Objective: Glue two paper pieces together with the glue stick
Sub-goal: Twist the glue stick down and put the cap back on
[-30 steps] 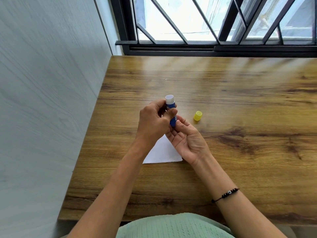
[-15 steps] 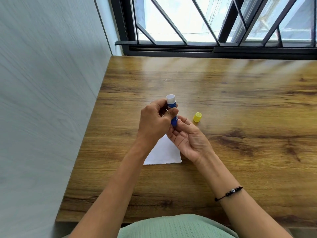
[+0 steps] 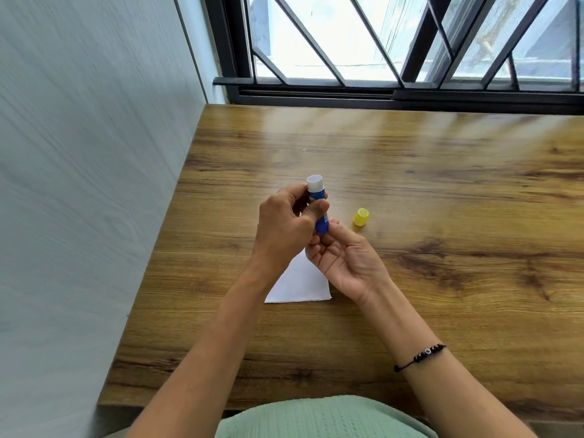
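Observation:
An uncapped blue glue stick [image 3: 318, 200] with a white top stands upright above the wooden table [image 3: 442, 191]. My left hand [image 3: 284, 226] grips its barrel, thumb across the front. My right hand [image 3: 346, 259] lies palm up just below, its fingertips pinching the bottom end of the glue stick. The yellow cap [image 3: 361, 219] lies on the table just right of my hands. White paper [image 3: 300, 284] lies flat under my hands; only its near part shows, and I cannot tell whether it is one piece or two.
A grey wall [image 3: 94, 153] runs along the table's left edge. A barred window [image 3: 379, 42] closes off the far edge. The table's near edge is right in front of my body.
Both hands stay on the glue stick in nearly the same place. My right fingers have shifted slightly at its bottom end.

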### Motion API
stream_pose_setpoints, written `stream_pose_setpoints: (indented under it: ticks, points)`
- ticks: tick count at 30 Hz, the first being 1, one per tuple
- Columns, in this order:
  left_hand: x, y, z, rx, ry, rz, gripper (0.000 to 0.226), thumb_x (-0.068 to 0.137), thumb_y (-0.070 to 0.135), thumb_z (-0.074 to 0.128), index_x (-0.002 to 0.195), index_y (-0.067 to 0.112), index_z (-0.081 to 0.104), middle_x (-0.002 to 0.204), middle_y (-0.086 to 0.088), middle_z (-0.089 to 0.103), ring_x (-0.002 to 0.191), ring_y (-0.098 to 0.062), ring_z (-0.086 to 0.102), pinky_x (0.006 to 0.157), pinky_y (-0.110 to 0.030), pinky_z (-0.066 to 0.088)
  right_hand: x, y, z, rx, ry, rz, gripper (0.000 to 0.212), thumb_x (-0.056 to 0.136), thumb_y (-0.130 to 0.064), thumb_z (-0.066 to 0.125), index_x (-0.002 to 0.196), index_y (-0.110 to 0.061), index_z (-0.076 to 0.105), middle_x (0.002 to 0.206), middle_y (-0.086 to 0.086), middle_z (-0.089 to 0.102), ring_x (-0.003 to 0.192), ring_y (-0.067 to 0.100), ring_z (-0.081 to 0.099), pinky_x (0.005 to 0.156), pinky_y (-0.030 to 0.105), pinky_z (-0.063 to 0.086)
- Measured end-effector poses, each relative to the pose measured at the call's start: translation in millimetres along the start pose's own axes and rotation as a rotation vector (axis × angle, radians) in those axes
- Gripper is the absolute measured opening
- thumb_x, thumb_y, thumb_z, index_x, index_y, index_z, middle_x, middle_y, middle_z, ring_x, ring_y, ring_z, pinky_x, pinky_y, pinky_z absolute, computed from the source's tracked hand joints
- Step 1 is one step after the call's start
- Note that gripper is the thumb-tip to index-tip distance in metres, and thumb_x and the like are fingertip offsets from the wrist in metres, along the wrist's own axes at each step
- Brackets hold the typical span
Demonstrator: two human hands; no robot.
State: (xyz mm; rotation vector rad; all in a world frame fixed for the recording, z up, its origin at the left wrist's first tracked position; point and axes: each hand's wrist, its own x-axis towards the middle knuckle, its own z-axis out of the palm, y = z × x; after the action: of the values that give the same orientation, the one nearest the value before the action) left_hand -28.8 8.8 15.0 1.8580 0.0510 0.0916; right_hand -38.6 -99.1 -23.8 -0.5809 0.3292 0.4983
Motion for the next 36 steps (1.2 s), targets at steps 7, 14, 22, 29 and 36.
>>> stream_pose_setpoints:
  ticks: [7, 14, 22, 29, 36]
  points:
    - [-0.7, -0.2, 4.6, 0.013, 0.012, 0.002, 0.012, 0.080, 0.010, 0.066, 0.092, 0.013, 0.068, 0.089, -0.007, 0.069, 0.087, -0.026, 0.066, 0.084, -0.047, 0.053, -3.0, 2.2, -5.5, -0.006, 0.010, -0.063, 0.020, 0.080, -0.015, 0.056, 0.099, -0.009, 0.059, 0.082, 0.008, 0.068, 0.078, 0.017, 0.059, 0.072, 0.026, 0.055]
    - [-3.4, 1.1, 4.0, 0.023, 0.032, 0.015, 0.010, 0.080, 0.010, 0.066, 0.089, 0.012, 0.068, 0.089, -0.011, 0.069, 0.084, -0.028, 0.065, 0.082, -0.047, 0.053, -5.3, 5.7, 3.6, 0.059, 0.083, 0.042, 0.033, 0.093, -0.032, 0.046, 0.079, -0.006, 0.060, 0.056, 0.004, 0.060, 0.047, 0.010, 0.055, 0.050, 0.022, 0.051]
    - [-4.7, -0.6, 3.0, 0.015, 0.026, 0.023, 0.013, 0.079, 0.014, 0.065, 0.092, 0.014, 0.068, 0.089, -0.010, 0.069, 0.087, -0.028, 0.065, 0.085, -0.048, 0.053, -6.4, -0.1, 0.6, 0.036, 0.021, -0.054, 0.027, 0.072, 0.000, 0.055, 0.097, -0.008, 0.058, 0.085, 0.011, 0.066, 0.078, 0.019, 0.062, 0.073, 0.028, 0.056]
    - [-5.3, -1.3, 5.8, 0.010, 0.044, 0.018, 0.012, 0.078, 0.011, 0.066, 0.090, 0.013, 0.068, 0.090, -0.010, 0.070, 0.084, -0.028, 0.065, 0.079, -0.050, 0.054, -7.5, 2.6, 1.9, 0.044, 0.069, 0.061, 0.032, 0.092, -0.035, 0.046, 0.097, -0.006, 0.057, 0.071, 0.008, 0.064, 0.062, 0.014, 0.063, 0.058, 0.023, 0.055]
    - [-5.9, 0.4, 4.7, 0.021, 0.031, 0.038, 0.014, 0.080, 0.008, 0.066, 0.094, 0.010, 0.068, 0.092, -0.009, 0.070, 0.087, -0.026, 0.065, 0.085, -0.043, 0.053, -8.2, -1.3, 1.3, -0.007, 0.069, 0.049, 0.021, 0.090, -0.021, 0.049, 0.087, -0.004, 0.061, 0.063, 0.006, 0.063, 0.054, 0.011, 0.059, 0.054, 0.020, 0.053]
